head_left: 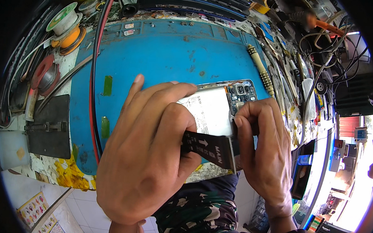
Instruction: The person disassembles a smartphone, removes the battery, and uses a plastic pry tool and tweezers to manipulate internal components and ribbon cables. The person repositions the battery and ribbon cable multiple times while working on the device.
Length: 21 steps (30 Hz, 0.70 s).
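1 black ribbon (208, 148) — pinched in your left hand (145, 152), probably to clear 1 opened phone (214, 107); your right hand (268, 149) — bent, closure unclear.

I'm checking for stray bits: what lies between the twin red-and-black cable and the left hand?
Two small green rectangular patches on the blue mat, in the head view.

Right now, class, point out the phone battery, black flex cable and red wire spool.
Phone battery (216, 113): head view, on its white face.
Black flex cable (210, 150): head view, on its flat strip.
Red wire spool (49, 77): head view, on its wound grey wire.
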Motion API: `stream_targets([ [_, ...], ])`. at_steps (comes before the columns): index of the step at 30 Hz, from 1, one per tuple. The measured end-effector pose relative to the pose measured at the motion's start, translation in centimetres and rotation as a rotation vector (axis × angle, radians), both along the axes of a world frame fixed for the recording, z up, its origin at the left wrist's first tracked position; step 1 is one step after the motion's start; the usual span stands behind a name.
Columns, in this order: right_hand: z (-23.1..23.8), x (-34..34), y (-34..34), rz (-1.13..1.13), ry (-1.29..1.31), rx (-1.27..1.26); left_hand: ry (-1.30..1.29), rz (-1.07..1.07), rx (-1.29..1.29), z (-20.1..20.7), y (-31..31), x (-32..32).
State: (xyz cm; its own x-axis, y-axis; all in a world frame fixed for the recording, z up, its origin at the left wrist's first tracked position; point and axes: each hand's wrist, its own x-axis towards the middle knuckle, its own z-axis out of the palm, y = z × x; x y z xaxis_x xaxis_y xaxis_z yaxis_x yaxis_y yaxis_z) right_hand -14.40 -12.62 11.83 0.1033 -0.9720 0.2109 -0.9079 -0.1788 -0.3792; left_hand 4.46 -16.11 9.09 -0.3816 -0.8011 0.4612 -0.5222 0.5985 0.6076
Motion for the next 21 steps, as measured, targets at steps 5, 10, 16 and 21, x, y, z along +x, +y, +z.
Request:
stream_targets([
  [5,0.1,-0.4,0.0,0.038,-0.042,0.036,-0.001,0.010,0.011,0.0,0.0,-0.1],
  [10,0.5,-1.4,0.5,0.096,-0.092,0.040,-0.005,0.011,0.008,0.1,0.0,-0.1],
  [16,0.9,-2.8,1.7,0.215,-0.327,0.078,-0.018,-0.001,0.012,0.2,-0.1,0.0],
  [21,1.2,-3.6,3.3,0.539,-0.192,0.225,-0.004,-0.011,0.004,0.2,-0.1,0.1],
])
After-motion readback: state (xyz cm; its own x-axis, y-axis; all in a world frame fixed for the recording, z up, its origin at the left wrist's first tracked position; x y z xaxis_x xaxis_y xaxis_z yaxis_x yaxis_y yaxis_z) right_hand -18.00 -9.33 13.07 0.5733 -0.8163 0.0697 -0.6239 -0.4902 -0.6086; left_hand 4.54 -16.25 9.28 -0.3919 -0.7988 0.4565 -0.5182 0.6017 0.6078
